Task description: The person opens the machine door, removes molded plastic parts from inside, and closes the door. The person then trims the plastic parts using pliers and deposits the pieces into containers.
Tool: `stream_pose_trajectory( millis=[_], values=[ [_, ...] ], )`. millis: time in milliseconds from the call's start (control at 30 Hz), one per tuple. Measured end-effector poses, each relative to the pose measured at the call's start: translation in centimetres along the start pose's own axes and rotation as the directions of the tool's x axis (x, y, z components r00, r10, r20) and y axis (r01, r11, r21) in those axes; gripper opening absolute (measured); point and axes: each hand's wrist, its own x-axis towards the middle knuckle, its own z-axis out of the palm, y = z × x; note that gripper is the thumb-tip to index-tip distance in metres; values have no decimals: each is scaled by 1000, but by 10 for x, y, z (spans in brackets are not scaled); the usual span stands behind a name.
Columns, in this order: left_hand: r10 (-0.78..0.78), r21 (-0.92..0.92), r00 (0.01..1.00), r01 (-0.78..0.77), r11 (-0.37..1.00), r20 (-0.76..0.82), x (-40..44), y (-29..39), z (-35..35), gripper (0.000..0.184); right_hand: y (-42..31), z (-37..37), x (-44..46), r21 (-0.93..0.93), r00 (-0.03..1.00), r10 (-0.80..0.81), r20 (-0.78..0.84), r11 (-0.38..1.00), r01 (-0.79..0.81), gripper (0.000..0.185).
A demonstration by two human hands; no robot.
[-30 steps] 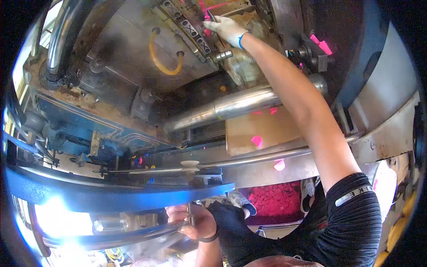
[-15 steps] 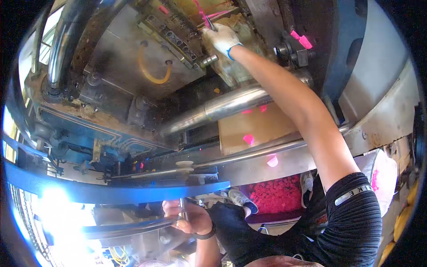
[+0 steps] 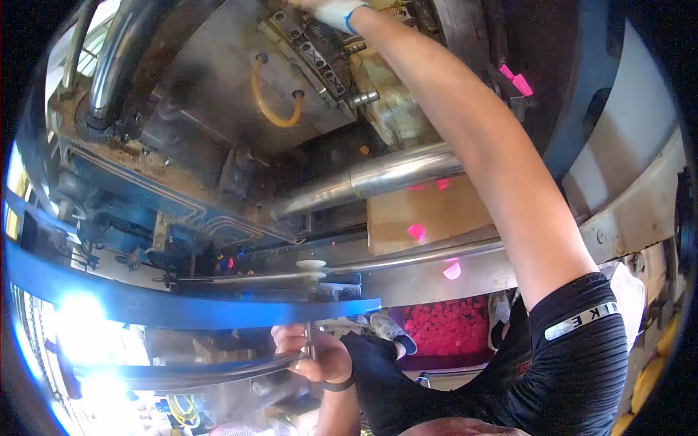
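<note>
My left hand (image 3: 323,357), bare with a dark band at the wrist, is wrapped round a short upright metal handle (image 3: 310,344) below the blue frame bar (image 3: 196,311). Up at the top edge is my right hand (image 3: 336,11), in a white glove with a blue cuff. Its fingers are mostly cut off by the edge, and what they may hold is hidden. It is above the metal block with a row of marked fittings (image 3: 314,57). Below that block, a short metal pin (image 3: 365,97) sticks out beside a crumpled, stained sheet (image 3: 392,109).
A thick shiny bar (image 3: 400,168) crosses below my right forearm, above cardboard (image 3: 429,211) with pink scraps. A thinner rail (image 3: 436,247) runs lower. A yellow hose (image 3: 257,94) loops at upper left. A container of pink pieces (image 3: 447,327) sits near my feet.
My right hand has moved up and left to the top edge, and the dark tool and pink strands by it are out of sight. My left hand keeps its hold on the handle.
</note>
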Motion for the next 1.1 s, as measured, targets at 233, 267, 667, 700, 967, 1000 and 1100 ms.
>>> stream_pose_trajectory(
  millis=[233,267,667,700,967,1000,1100],
  values=[
    [16,119,1000,-15,993,-7,4,4,8,50,-17,-22,-41,-9,1000,22,11,1000,-22,52],
    [24,112,1000,-23,993,-7,5,3,8,50,-8,-22,-47,-90,999,4,-33,996,-7,54],
    [-79,105,996,75,992,36,4,14,10,47,50,-51,-181,-426,978,198,-73,880,-210,51],
    [-87,105,995,81,991,49,5,16,9,47,39,-54,-196,-432,980,184,-74,880,-197,52],
    [-65,31,986,61,998,153,4,30,18,34,-44,-84,-315,-154,997,77,-24,985,-80,50],
    [-84,16,972,82,996,222,2,33,15,34,-61,-91,-332,-96,984,176,18,980,-173,50],
    [-108,-63,972,124,990,208,-7,43,33,31,-101,-121,-388,-52,953,288,90,957,-284,46]
  ],
)
